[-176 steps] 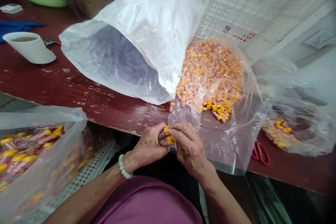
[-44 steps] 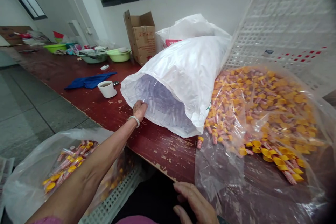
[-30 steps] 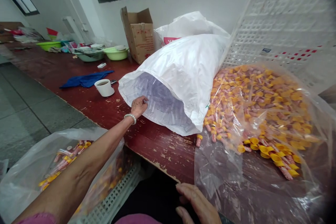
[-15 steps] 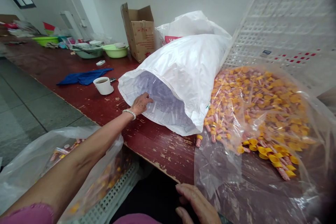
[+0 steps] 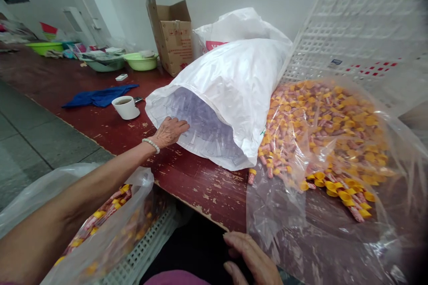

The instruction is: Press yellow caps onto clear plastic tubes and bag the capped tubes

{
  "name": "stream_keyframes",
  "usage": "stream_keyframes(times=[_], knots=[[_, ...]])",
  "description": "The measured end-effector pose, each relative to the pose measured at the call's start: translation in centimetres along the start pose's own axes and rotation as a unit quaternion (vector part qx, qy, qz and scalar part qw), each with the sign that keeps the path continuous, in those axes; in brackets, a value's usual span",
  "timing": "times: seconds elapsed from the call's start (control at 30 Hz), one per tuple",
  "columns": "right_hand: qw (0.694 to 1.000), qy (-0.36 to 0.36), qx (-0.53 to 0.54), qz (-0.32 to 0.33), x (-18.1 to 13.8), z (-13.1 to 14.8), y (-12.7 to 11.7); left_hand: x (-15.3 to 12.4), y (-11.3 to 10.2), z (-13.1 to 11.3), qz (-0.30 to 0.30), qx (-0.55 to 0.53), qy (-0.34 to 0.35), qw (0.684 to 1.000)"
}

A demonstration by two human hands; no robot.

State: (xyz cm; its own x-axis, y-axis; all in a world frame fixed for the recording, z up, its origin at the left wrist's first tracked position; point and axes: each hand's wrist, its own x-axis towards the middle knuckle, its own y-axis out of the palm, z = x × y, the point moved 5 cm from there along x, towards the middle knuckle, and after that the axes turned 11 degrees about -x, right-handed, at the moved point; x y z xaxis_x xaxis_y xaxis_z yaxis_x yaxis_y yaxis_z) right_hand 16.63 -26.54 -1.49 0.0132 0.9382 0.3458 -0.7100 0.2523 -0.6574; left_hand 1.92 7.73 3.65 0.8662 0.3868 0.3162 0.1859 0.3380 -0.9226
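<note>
My left hand [image 5: 169, 130], with a white bead bracelet at the wrist, reaches into the mouth of a big white plastic bag [image 5: 234, 84] lying on the dark red table [image 5: 197, 182]. Its fingers lie flat on the clear tubes [image 5: 203, 124] inside the bag. My right hand [image 5: 249, 258] rests at the near table edge, fingers stretched out on a clear plastic bag [image 5: 321, 236]. That bag holds a heap of yellow caps and red-printed tubes [image 5: 327, 129].
A clear bag of capped tubes [image 5: 103, 222] sits in a white crate below the table at left. A white cup [image 5: 125, 107], blue cloth [image 5: 98, 97], green bowls [image 5: 140, 60] and a cardboard box [image 5: 172, 33] stand farther back. A white lattice crate [image 5: 361, 26] leans at right.
Nearly six seconds ago both hands held capped tubes at the table edge. Since then my left hand has reached into the white bag and its fingers have flattened on the tubes. The right hand rests still.
</note>
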Motion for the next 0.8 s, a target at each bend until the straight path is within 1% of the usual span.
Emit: stream_keyframes(times=[0.07, 0.1, 0.17, 0.23, 0.3, 0.37, 0.4, 0.43, 0.47, 0.53, 0.57, 0.6, 0.63, 0.7, 0.73, 0.8], knots=[[0.999, -0.026, -0.01, 0.017, 0.3, 0.2, -0.1, -0.1, 0.0, -0.4, -0.004, -0.003, 0.03, 1.0], [0.999, -0.04, -0.014, 0.024, 0.4, 0.4, -0.1, 0.0, 0.2, -0.7, 0.007, -0.012, 0.043, 0.999], [0.998, -0.048, -0.021, 0.028, 0.6, 0.8, -0.3, 0.3, 0.9, -1.3, 0.047, -0.033, 0.057, 0.997], [0.999, -0.035, -0.026, 0.024, 0.8, 1.4, -0.9, 0.8, 1.6, -1.6, 0.089, -0.048, 0.044, 0.994], [0.999, -0.011, -0.03, 0.01, 0.8, 1.9, -2.1, 1.2, 2.1, -1.6, 0.11, -0.059, 0.026, 0.992], [0.998, 0.026, -0.041, -0.029, 0.8, 1.8, -4.3, 1.7, 2.6, -1.2, 0.103, -0.075, 0.022, 0.992], [0.995, 0.06, -0.049, -0.063, 0.7, 1.3, -5.8, 1.9, 3.0, -0.8, 0.088, -0.08, 0.005, 0.993], [0.987, 0.104, -0.056, -0.11, 0.5, 0.3, -7.6, 2.1, 3.4, -0.4, 0.078, -0.091, -0.003, 0.993], [0.972, 0.151, -0.061, -0.167, 0.1, -0.9, -9.6, 2.1, 3.9, -0.1, 0.068, -0.105, -0.003, 0.992], [0.925, 0.243, -0.072, -0.284, -1.0, -4.2, -13.7, 2.1, 4.7, 0.3, 0.042, -0.15, -0.005, 0.988], [0.901, 0.272, -0.09, -0.325, -1.4, -5.9, -15.5, 2.0, 4.9, 0.4, 0.031, -0.18, -0.009, 0.983], [0.883, 0.294, -0.121, -0.345, -1.5, -7.7, -16.9, 1.8, 5.0, 0.5, 0.016, -0.213, -0.021, 0.977], [0.869, 0.313, -0.171, -0.343, -1.4, -9.4, -18.1, 1.6, 5.0, 0.6, 0.001, -0.247, -0.04, 0.968], [0.841, 0.349, -0.294, -0.289, -0.5, -12.7, -19.3, 1.2, 4.5, 0.5, -0.036, -0.312, -0.088, 0.945], [0.83, 0.359, -0.321, -0.281, 0.0, -14.1, -19.5, 1.0, 4.1, 0.5, -0.052, -0.34, -0.115, 0.932], [0.815, 0.376, -0.351, -0.267, 1.0, -16.2, -19.3, 0.7, 3.3, 0.2, -0.071, -0.387, -0.176, 0.902]])
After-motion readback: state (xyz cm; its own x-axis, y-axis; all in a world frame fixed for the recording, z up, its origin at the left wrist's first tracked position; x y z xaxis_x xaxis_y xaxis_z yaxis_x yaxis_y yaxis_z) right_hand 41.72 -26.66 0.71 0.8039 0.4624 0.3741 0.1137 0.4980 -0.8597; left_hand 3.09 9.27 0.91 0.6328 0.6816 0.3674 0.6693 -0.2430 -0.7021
